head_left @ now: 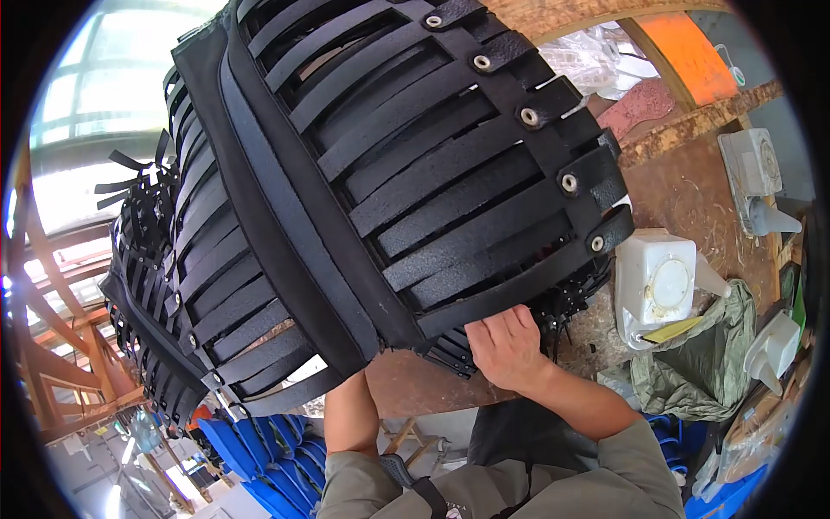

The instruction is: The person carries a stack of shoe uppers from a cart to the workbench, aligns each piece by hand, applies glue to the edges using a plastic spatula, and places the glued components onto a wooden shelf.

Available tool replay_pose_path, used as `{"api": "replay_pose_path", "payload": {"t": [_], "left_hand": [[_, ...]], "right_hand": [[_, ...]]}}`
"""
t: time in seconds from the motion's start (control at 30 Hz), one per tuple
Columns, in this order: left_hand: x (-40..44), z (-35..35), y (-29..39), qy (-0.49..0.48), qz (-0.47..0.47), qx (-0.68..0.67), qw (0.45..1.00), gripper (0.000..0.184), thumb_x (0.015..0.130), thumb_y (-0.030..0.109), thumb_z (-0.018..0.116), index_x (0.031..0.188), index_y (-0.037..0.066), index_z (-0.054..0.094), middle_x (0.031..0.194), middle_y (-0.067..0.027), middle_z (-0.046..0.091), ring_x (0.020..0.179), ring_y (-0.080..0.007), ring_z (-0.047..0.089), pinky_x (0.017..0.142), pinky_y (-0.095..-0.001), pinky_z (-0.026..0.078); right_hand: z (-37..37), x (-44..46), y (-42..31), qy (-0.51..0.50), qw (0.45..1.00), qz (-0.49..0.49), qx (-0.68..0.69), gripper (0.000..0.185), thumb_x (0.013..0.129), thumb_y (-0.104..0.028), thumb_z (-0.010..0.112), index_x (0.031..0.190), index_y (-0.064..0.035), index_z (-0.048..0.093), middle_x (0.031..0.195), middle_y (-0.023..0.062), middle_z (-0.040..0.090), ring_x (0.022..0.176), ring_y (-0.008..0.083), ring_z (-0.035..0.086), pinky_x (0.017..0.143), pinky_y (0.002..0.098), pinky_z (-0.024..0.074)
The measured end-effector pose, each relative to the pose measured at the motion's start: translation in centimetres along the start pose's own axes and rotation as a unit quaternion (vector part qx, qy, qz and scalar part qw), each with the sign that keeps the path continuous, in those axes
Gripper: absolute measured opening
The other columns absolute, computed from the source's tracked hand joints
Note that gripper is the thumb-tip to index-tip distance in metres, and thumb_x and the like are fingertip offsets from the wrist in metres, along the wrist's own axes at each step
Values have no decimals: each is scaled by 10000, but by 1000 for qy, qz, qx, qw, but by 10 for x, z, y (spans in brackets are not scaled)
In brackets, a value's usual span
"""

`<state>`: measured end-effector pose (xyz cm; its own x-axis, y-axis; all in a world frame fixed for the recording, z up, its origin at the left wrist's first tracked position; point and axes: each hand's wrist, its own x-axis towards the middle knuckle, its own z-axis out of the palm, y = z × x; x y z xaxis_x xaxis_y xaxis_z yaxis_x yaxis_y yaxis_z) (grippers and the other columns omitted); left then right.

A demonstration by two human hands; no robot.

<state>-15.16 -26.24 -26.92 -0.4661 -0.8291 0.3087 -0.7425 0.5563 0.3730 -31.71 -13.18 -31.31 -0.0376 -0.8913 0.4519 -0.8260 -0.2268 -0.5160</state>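
Observation:
A large black woven leather piece (415, 182) fills the upper middle of the view, made of crossing straps with metal eyelets along its right edge. A wide dark band (277, 190) runs lengthwise through it. At its lower right edge my right hand (510, 350) is closed, fingers curled over the border strap. My left forearm reaches up behind the piece from below; the left hand itself is hidden by the leather, so its fingers cannot be seen.
More black woven strap work (143, 251) hangs at the left. On the brown workbench (415, 385) to the right stand a white plastic bottle (659, 281) and a crumpled green bag (692, 372). Another white bottle (761, 164) lies farther back. Blue material (268, 467) sits below the bench.

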Motion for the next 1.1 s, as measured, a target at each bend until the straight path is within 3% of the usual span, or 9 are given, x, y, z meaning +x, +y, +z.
{"api": "replay_pose_path", "payload": {"t": [0.17, 0.37, 0.6, 0.67, 0.73, 0.83, 0.97, 1.03, 1.1], "left_hand": [[7, -3, -10, -26, 24, -31, 999, 253, 809, 127, 719, 1039, 33, 672, 1042, -141, 668, 958, -248, 644, 869, -357, 480], [37, -5, -3, -82, 95, -14, 992, 259, 824, 141, 707, 1064, 50, 671, 1057, -138, 665, 968, -237, 638, 870, -350, 478], [50, 2, 18, -119, 188, 33, 974, 268, 842, 158, 692, 1094, 69, 669, 1074, -135, 661, 981, -225, 632, 872, -341, 475], [54, 6, 20, -124, 217, 43, 967, 270, 847, 163, 688, 1102, 75, 668, 1079, -134, 660, 984, -221, 630, 872, -338, 475], [46, 8, 13, -127, 189, 37, 973, 273, 852, 167, 684, 1110, 80, 668, 1084, -133, 659, 988, -218, 628, 872, -336, 474], [11, 11, -16, -123, 47, -13, 991, 285, 868, 139, 651, 1141, 58, 646, 1041, -142, 653, 981, -230, 617, 881, -331, 454], [-33, -9, -8, 13, -92, -144, 985, 267, 863, 74, 625, 1121, 8, 633, 1023, -162, 633, 985, -255, 598, 891, -325, 439], [-57, -20, 0, 138, -74, -120, 980, 245, 838, -4, 584, 1079, -36, 610, 1129, -181, 586, 1065, -290, 554, 946, -351, 405], [-94, -25, -9, 256, -57, -104, 960, 271, 842, 32, 603, 1105, -32, 600, 1144, -185, 566, 1077, -288, 550, 941, -345, 410]], "right_hand": [[-7, 15, 1, -72, 994, 74, -24, 358, 789, -140, 591, 1099, 31, 542, 1180, 209, 550, 996, 313, 566, 907, 434, 392], [0, 30, 30, -137, 977, 164, -21, 363, 787, -177, 643, 1052, 44, 529, 1196, 314, 521, 1212, 445, 449, 1063, 534, 273], [-12, 41, 26, -87, 977, 196, -10, 342, 735, -138, 686, 1010, 3, 539, 1114, 240, 552, 991, 339, 521, 890, 478, 371], [-13, 42, 26, -123, 974, 186, 32, 336, 722, -121, 693, 1002, -15, 539, 1132, 223, 538, 945, 321, 527, 859, 463, 391], [-17, 42, 25, -158, 973, 155, 71, 332, 718, -108, 694, 999, -26, 537, 1143, 212, 528, 919, 320, 543, 825, 453, 421], [-25, 48, 22, -213, 963, 86, 144, 328, 724, -93, 686, 1006, -31, 531, 1133, 203, 523, 913, 352, 581, 769, 451, 477], [-19, 47, 10, -234, 954, 44, 184, 341, 765, -79, 648, 1089, -37, 549, 1074, 190, 555, 907, 395, 617, 753, 463, 521], [-15, 45, -2, -255, 954, 86, 135, 376, 783, -81, 640, 1151, -63, 567, 1092, 164, 573, 896, 384, 619, 778, 452, 517], [-20, 40, -14, -244, 958, 78, 127, 354, 812, -88, 617, 1160, -42, 570, 1072, 181, 594, 867, 391, 624, 779, 455, 512]]}}
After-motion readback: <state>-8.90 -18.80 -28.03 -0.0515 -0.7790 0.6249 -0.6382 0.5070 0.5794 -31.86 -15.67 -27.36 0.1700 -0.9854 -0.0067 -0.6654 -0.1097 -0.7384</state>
